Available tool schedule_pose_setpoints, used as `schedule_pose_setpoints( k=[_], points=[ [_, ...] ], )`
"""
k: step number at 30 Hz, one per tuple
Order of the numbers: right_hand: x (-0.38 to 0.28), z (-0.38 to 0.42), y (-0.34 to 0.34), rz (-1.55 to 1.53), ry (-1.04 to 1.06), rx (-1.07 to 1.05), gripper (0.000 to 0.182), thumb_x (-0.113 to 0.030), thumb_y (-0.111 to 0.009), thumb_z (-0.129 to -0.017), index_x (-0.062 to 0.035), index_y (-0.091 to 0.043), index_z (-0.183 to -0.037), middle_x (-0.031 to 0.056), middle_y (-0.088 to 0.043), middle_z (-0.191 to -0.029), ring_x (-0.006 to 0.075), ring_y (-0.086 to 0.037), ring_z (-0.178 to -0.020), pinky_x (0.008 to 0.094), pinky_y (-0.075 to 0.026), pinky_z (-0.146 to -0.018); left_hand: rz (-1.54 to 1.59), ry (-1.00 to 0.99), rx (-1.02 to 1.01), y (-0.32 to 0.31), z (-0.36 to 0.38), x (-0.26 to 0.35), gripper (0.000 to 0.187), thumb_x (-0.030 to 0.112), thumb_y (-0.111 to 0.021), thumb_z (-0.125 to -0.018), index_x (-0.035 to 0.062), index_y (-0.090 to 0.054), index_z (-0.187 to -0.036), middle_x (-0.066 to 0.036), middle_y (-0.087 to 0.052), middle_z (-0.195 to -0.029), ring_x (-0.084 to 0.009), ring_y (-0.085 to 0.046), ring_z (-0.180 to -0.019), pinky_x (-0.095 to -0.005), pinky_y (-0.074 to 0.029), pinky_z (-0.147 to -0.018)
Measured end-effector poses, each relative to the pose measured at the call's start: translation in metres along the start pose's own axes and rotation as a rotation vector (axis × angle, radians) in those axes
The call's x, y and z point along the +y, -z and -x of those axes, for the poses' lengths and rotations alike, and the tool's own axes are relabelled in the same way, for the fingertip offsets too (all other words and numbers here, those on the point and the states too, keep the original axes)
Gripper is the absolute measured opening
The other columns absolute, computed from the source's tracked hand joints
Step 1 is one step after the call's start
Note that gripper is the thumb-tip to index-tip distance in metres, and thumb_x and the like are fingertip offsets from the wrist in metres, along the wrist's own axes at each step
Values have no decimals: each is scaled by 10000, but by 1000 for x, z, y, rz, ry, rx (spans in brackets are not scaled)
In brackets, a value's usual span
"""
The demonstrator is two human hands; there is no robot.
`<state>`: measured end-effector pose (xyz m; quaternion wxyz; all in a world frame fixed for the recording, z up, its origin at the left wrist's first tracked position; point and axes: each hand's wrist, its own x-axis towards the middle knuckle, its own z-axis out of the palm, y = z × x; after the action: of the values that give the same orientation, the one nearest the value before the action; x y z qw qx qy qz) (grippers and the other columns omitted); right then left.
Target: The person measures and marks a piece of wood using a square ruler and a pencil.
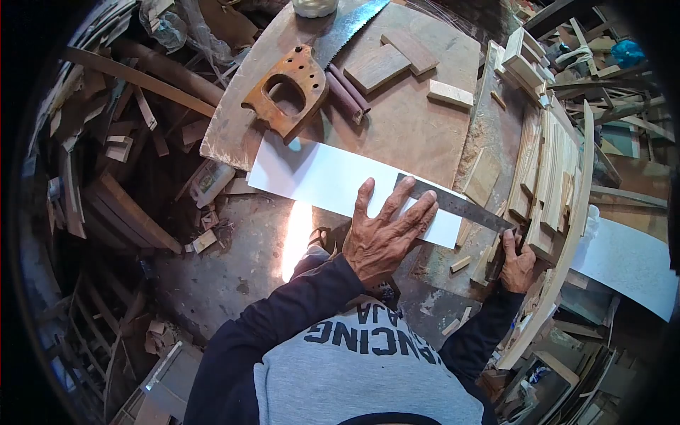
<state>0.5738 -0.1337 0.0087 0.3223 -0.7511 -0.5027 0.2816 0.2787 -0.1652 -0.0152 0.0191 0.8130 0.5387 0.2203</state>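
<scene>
A long white panel (326, 173) lies across the near edge of the wooden worktop. On its right part rests the dark metal blade of a try square (460, 205), which reaches past the panel's right end. My left hand (386, 237) is laid on the panel with fingers spread, its fingertips touching the blade. My right hand (518, 263) is closed around the square's stock end, and the fingers hide part of it. A handsaw (294, 92) with a wooden handle lies on the worktop, its handle close to the panel's far left edge.
Wood blocks (379, 67) and dark round sticks (347, 95) lie on the worktop (418, 134). Stacked wooden strips (552, 163) and a long curved board (577, 212) stand at the right. Scrap wood (120, 198) crowds the left. Another white sheet (627, 258) sits far right.
</scene>
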Motion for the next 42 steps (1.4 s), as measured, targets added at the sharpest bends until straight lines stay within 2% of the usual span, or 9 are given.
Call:
schedule_pose_setpoints(
  k=[4,7,11,13,17,21,25,32,42],
  points=[
    [3,4,7,3,-64,-2,411,-432,-687,-925,-23,-668,-895,41,-651,-812,126,-587,-759,275,-469,-730,78,1,59,-4,1,-1,546,353,-695,-838,213,-568,-1350,37,-479,-1480,-249,-333,-1444,-659,-59,-1174],
    [-2,11,5,-305,-242,-105,323,-337,-652,-970,-21,-655,-906,41,-654,-727,90,-573,-638,232,-442,-596,126,2,57,1,0,1,521,342,-702,-839,205,-588,-1329,29,-501,-1457,-252,-353,-1430,-668,-37,-1174],
    [7,16,6,-326,-172,-136,368,-396,-610,-986,-37,-644,-911,42,-635,-672,92,-570,-561,229,-417,-489,208,-9,49,9,1,5,444,277,-663,-867,167,-615,-1294,-10,-520,-1431,-259,-366,-1423,-690,-1,-1164],
    [2,21,9,-317,-186,-160,379,-402,-603,-989,-31,-648,-922,37,-632,-669,89,-562,-551,229,-416,-484,237,-32,45,14,3,7,430,246,-659,-873,148,-620,-1289,-37,-530,-1417,-271,-371,-1421,-695,4,-1162],
    [10,30,11,-362,-203,-175,375,-391,-595,-996,-23,-656,-950,31,-626,-664,80,-558,-549,223,-431,-496,227,-34,119,26,12,8,397,269,-660,-910,126,-629,-1279,-92,-572,-1361,-326,-415,-1384,-612,-79,-1193],
    [16,40,12,-365,-174,-154,344,-359,-611,-992,-27,-645,-913,26,-625,-654,80,-568,-554,226,-437,-510,158,-17,170,29,25,1,405,235,-700,-869,84,-652,-1242,-133,-557,-1375,-365,-409,-1386,-596,-151,-1184],
    [12,46,16,-333,-191,-143,329,-340,-630,-983,-36,-627,-857,24,-622,-646,84,-569,-553,234,-440,-515,176,29,200,30,32,-6,460,120,-737,-802,74,-645,-1251,-134,-557,-1371,-373,-411,-1384,-587,-173,-1182],
    [14,47,15,-298,-187,-117,312,-312,-633,-982,-36,-625,-838,20,-619,-642,81,-568,-564,242,-432,-521,191,50,201,27,35,-13,462,45,-711,-782,65,-638,-1238,-132,-574,-1346,-375,-445,-1358,-592,-209,-1170],
    [9,45,16,-278,-202,-126,318,-321,-632,-980,-28,-632,-857,31,-613,-619,81,-546,-519,240,-417,-484,244,-1,241,23,33,-25,387,65,-756,-764,52,-680,-1144,-114,-656,-1230,-347,-509,-1306,-568,-255,-1159]
  ],
)
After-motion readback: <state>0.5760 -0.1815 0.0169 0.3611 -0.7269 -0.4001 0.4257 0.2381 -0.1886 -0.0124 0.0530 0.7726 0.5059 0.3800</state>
